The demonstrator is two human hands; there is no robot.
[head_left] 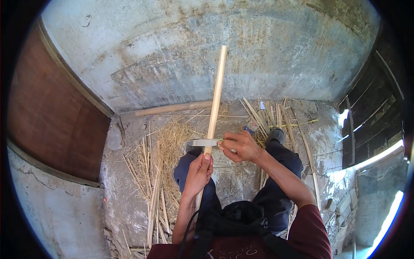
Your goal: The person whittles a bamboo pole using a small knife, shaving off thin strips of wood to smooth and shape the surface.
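My left hand (199,172) is closed around the lower part of a long pale bamboo strip (217,88), which stands up and away from me, leaning slightly right. Its lower end runs back beside my left forearm. In my right hand (242,147) is a knife (197,143); a bit of green shows at its handle, mostly covered by my fingers. The blade points left and lies across the strip, just above my left thumb.
Pale shavings (171,140) and cut strips (154,203) litter the floor at left. More strips (278,115) lie around my right shoe (276,135). A thick pole (174,108) rests along the far wall (164,56). A brown wooden panel (60,108) stands at left, dark planks (371,116) at right.
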